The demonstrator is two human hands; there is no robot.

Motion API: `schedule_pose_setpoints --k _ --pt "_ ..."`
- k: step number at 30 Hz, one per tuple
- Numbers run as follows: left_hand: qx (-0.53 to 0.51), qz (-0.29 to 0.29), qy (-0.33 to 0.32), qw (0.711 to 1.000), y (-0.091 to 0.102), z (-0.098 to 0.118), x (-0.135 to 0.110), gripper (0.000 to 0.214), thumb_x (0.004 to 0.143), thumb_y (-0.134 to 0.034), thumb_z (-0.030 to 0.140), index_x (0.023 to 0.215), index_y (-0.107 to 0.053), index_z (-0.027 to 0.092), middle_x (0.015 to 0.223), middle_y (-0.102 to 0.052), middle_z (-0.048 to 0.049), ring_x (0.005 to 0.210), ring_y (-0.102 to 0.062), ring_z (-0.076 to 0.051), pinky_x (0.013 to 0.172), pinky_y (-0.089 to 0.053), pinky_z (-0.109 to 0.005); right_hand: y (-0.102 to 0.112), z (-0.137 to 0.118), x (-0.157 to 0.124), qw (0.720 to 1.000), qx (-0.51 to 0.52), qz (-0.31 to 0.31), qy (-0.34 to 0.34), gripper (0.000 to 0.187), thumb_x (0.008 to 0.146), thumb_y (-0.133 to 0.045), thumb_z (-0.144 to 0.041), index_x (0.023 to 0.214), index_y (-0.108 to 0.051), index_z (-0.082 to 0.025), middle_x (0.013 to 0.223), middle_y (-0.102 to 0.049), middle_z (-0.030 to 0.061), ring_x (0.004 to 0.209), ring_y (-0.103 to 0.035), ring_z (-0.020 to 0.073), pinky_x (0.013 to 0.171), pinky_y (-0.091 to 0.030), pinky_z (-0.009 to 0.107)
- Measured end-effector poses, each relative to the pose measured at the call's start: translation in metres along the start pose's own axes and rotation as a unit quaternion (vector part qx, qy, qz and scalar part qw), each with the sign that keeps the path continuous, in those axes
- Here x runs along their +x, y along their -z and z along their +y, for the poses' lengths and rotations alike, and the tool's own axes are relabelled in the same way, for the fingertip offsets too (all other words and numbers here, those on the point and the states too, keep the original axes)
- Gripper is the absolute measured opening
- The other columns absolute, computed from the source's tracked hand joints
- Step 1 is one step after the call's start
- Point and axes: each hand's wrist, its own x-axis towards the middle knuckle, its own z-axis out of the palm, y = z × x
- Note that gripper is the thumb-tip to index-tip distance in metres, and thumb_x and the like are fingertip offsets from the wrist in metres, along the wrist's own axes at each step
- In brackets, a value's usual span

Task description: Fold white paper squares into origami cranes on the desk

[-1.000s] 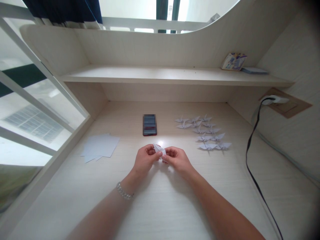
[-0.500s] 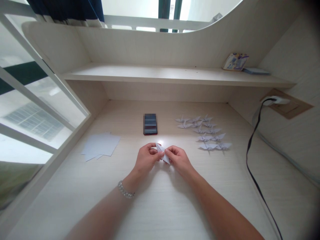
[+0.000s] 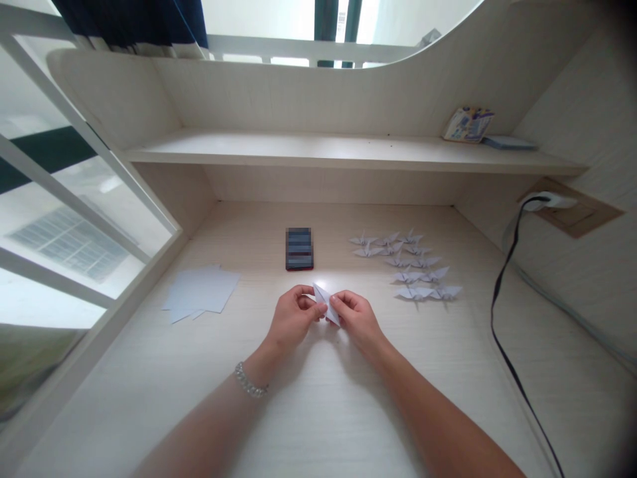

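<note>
Both my hands meet over the middle of the pale wooden desk [image 3: 318,411]. Between them is a small, partly folded piece of white paper [image 3: 326,303], pointed at its upper end. My left hand [image 3: 293,318], with a bead bracelet on its wrist, pinches the paper's left side. My right hand [image 3: 355,317] pinches its right side. Fingers of both hands are curled closed on the paper.
A stack of flat white sheets [image 3: 202,293] lies to the left. A dark phone [image 3: 299,248] lies beyond my hands. Several folded paper cranes [image 3: 411,264] sit in rows at the right. A black cable [image 3: 502,299] runs from a wall socket [image 3: 547,199]. A shelf [image 3: 338,149] holds a small packet [image 3: 468,123].
The folded paper has turned between my fingers so one point now slants down to the right. My hands have stayed in the same place on the desk.
</note>
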Motion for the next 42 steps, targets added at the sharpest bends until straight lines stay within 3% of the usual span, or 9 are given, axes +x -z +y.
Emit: schedule_pose_setpoints --k 5,8,12,19,27,33,42 --pt "0.006 -0.018 -0.010 1.000 0.001 -0.003 0.001 0.031 0.064 -0.074 0.030 0.087 -0.061 0.013 0.062 -0.066 -0.0032 0.058 -0.061 -0.015 0.056 -0.046 -0.023 0.002 0.001 0.000 1.000 -0.028 0.007 0.003 0.024 0.072 -0.065 -0.039 0.070 -0.061 -0.015 0.058 -0.059 0.0000 0.051 -0.051 0.0121 0.050 -0.039 0.025" --pt "0.016 -0.030 -0.016 0.999 0.004 -0.007 0.002 0.024 0.071 -0.068 0.035 0.077 -0.064 0.012 0.068 -0.066 -0.0053 0.062 -0.061 -0.015 0.059 -0.046 -0.024 0.002 0.002 -0.001 0.999 -0.042 -0.021 -0.007 0.026 0.074 -0.064 -0.040 0.070 -0.061 -0.014 0.058 -0.060 0.0015 0.051 -0.053 0.0129 0.049 -0.040 0.025" --pt "0.033 -0.014 -0.020 0.999 0.005 -0.010 0.003 0.024 0.073 -0.066 0.036 0.072 -0.064 0.012 0.068 -0.065 -0.0056 0.063 -0.059 -0.014 0.059 -0.045 -0.024 0.001 0.001 -0.001 0.999 -0.030 -0.030 -0.006 0.027 0.070 -0.068 -0.041 0.073 -0.061 -0.015 0.062 -0.062 0.0023 0.054 -0.054 0.0133 0.051 -0.042 0.026" --pt "-0.034 0.001 0.009 0.999 0.003 -0.008 0.002 0.029 0.072 -0.066 0.038 0.060 -0.058 0.013 0.061 -0.059 -0.0016 0.058 -0.056 -0.012 0.058 -0.046 -0.024 -0.001 -0.006 -0.003 0.998 0.016 -0.042 -0.045 0.032 0.060 -0.076 -0.039 0.074 -0.062 -0.014 0.063 -0.062 0.0017 0.055 -0.055 0.0130 0.053 -0.045 0.026" --pt "-0.147 -0.047 0.022 0.988 0.008 0.001 0.000 0.028 0.071 -0.069 0.031 0.092 -0.066 0.013 0.082 -0.066 -0.0070 0.072 -0.061 -0.016 0.066 -0.050 -0.028 -0.001 -0.014 -0.007 0.989 0.096 -0.067 -0.087 0.032 0.056 -0.079 -0.038 0.073 -0.065 -0.014 0.064 -0.061 0.0016 0.054 -0.052 0.0110 0.056 -0.045 0.026" --pt "-0.223 -0.081 0.038 0.971 0.008 0.002 -0.002 0.024 0.068 -0.073 0.026 0.087 -0.066 0.014 0.078 -0.066 -0.0051 0.071 -0.062 -0.014 0.067 -0.050 -0.028 0.003 -0.015 -0.008 0.978 0.142 -0.116 -0.101 0.030 0.058 -0.079 -0.034 0.075 -0.065 -0.014 0.064 -0.058 0.0008 0.054 -0.050 0.0100 0.054 -0.042 0.024" --pt "-0.232 -0.079 0.053 0.968 0.007 0.004 -0.003 0.024 0.067 -0.075 0.028 0.084 -0.065 0.014 0.075 -0.065 -0.0043 0.067 -0.061 -0.014 0.065 -0.050 -0.029 0.003 -0.019 -0.010 0.974 0.153 -0.130 -0.107 0.032 0.058 -0.079 -0.036 0.077 -0.063 -0.015 0.067 -0.058 0.0009 0.056 -0.051 0.0106 0.055 -0.042 0.024"
